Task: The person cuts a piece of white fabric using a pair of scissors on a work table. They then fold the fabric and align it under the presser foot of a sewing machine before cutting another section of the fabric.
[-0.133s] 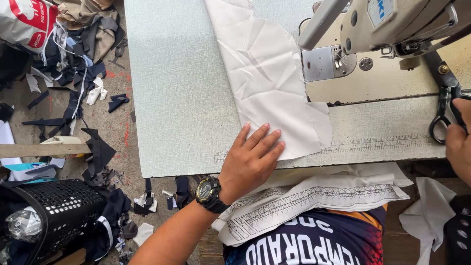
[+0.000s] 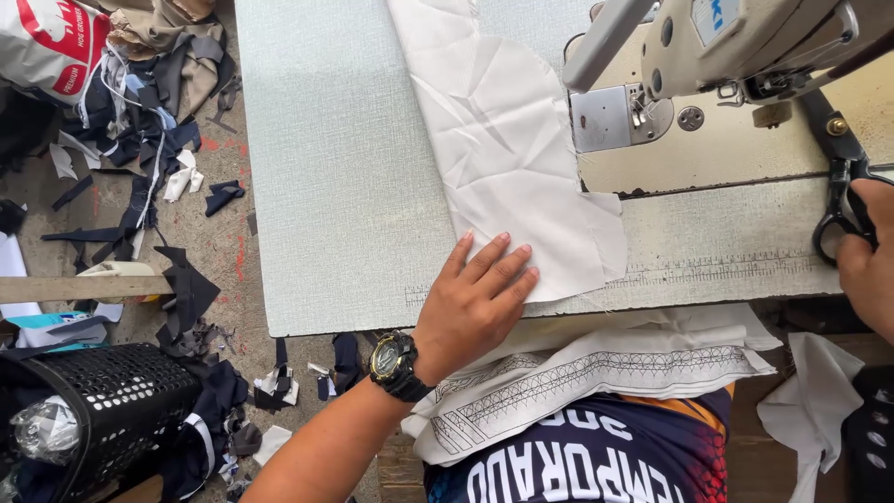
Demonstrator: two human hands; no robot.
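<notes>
Left hand (image 2: 475, 307): flat, fingers spread, pressing the white fabric (image 2: 507, 158) onto the bench (image 2: 335, 186); nothing gripped.
Right hand (image 2: 866, 261): grip closed through the scissors (image 2: 843, 186) loops.
Fabric: runs away from the palm towards the sewing machine (image 2: 736, 47).
Handling: looks light, limp, creased; best pinched at its near edge.

Wrist: black wristwatch (image 2: 395, 365) with gold-trimmed dial, at 7 o'clock
Shirt (image 2: 596, 456): dark navy, white lettering, red-orange trim, at 6 o'clock
</notes>
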